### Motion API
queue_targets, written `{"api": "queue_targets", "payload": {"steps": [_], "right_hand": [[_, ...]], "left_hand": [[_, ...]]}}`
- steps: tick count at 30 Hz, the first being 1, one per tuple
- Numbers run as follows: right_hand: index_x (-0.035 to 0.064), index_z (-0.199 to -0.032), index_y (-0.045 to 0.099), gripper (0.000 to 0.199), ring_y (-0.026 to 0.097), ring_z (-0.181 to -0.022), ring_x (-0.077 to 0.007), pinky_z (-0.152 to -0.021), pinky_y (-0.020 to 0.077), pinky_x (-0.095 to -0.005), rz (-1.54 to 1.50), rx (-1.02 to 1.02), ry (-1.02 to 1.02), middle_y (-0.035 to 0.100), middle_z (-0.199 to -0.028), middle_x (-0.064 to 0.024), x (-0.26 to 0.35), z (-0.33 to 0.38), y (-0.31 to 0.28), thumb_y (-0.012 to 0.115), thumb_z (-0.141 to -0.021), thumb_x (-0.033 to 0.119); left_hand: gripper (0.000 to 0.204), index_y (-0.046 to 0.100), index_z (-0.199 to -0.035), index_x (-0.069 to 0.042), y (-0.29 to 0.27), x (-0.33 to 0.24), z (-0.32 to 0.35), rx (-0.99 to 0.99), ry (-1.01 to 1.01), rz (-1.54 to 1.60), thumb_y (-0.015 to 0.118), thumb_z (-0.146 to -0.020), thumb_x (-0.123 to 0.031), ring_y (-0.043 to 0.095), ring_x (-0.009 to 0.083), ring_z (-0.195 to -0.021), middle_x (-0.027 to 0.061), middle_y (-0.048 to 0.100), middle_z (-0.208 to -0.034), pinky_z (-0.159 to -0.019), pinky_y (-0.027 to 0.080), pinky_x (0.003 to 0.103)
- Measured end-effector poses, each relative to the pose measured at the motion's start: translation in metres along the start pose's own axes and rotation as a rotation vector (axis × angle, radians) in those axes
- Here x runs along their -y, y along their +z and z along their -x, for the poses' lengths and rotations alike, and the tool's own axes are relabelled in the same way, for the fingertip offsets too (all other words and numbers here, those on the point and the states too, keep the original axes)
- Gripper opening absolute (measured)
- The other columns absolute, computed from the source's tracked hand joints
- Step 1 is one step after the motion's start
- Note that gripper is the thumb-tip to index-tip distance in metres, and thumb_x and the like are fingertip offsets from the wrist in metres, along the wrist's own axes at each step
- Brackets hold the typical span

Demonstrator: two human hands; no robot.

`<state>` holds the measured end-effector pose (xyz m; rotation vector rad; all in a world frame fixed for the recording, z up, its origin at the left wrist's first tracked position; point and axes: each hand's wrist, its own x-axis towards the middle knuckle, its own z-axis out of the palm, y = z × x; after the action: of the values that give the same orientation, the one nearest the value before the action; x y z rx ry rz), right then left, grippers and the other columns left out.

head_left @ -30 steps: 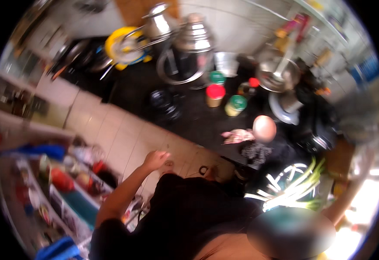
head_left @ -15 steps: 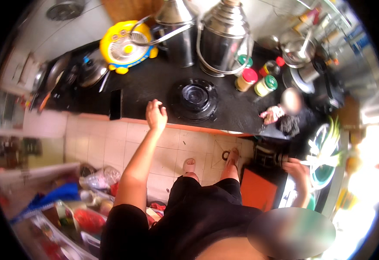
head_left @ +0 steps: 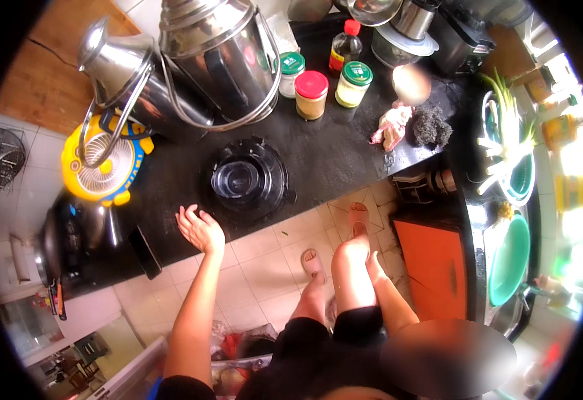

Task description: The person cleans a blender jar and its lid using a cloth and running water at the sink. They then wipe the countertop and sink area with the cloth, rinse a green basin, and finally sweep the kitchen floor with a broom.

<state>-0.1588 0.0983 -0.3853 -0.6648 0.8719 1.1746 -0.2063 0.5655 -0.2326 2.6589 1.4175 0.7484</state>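
Observation:
My left hand [head_left: 201,230] is held palm up at the counter's front edge, fingers spread and nothing in them. Just right of it sits a round black unit [head_left: 250,177] with a shiny, dish-like centre. A black phone-like slab [head_left: 145,252] lies at the counter edge to its left. My right hand [head_left: 375,269] hangs beside my right knee, seen nearly edge-on. Its fingers look stretched out and hold nothing that I can see.
On the black counter stand two steel flasks [head_left: 221,60], a yellow fan [head_left: 105,159], lidded jars [head_left: 311,95] and a sauce bottle [head_left: 345,47]. A crumpled cloth [head_left: 393,125] lies near dark scouring mesh [head_left: 431,127]. Spring onions [head_left: 505,143] and a green basin [head_left: 510,260] are at right.
The view has turned right, so the counter items sit further left. My right hand has moved from the right-hand counter side down beside my knee. My left hand has turned palm up.

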Motion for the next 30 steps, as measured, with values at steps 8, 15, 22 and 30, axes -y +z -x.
{"api": "queue_targets", "payload": {"steps": [8, 15, 22, 30], "right_hand": [[0.0064, -0.137, 0.037, 0.092, 0.041, -0.124, -0.0312, -0.107, 0.0295, -0.0459, -0.209, 0.029, -0.299, 0.042, -0.138, -0.0127, -0.002, -0.044, 0.006, 0.03, -0.078, 0.077], [-0.0013, -0.132, 0.041, 0.08, 0.042, -0.124, -0.029, -0.106, 0.0315, -0.0441, 0.483, -0.005, -0.062, 0.044, -0.136, -0.0172, 0.014, 0.045, 0.024, 0.044, -0.085, 0.063], [-0.0069, -0.115, 0.054, 0.059, 0.057, -0.103, -0.0235, -0.094, 0.0415, -0.0435, -0.31, 0.049, -0.229, 0.06, -0.114, -0.0136, 0.006, -0.001, 0.002, 0.057, -0.088, 0.046], [-0.0046, -0.109, 0.056, 0.049, 0.057, -0.096, -0.0208, -0.089, 0.0426, -0.0411, -0.087, -0.179, -0.172, 0.06, -0.107, -0.0109, -0.007, 0.001, -0.017, 0.058, -0.087, 0.04]], "left_hand": [[0.028, 0.052, -0.11, -0.009, 0.001, -0.005, 0.0, 0.026, 0.013, -0.002, 0.056, -0.082, -0.015, 0.034, 0.0358, -0.128, 0.0151, 0.044, -0.131, -0.105, 0.025, 0.046], [0.025, 0.053, -0.108, -0.009, 0.002, -0.004, 0.001, 0.027, -0.001, -0.02, 0.054, -0.084, -0.016, 0.035, 0.0361, -0.128, 0.0144, 0.045, -0.131, -0.104, 0.028, 0.046], [0.026, 0.052, -0.109, -0.009, -0.001, -0.009, 0.0, 0.051, 0.001, -0.026, 0.054, -0.084, -0.015, 0.034, 0.0369, -0.128, 0.0148, 0.044, -0.132, -0.104, 0.027, 0.047], [0.026, 0.052, -0.11, -0.009, 0.001, -0.003, 0.0, 0.043, 0.013, -0.039, 0.054, -0.084, -0.014, 0.035, 0.0366, -0.127, 0.0163, 0.045, -0.132, -0.104, 0.026, 0.047]]}}
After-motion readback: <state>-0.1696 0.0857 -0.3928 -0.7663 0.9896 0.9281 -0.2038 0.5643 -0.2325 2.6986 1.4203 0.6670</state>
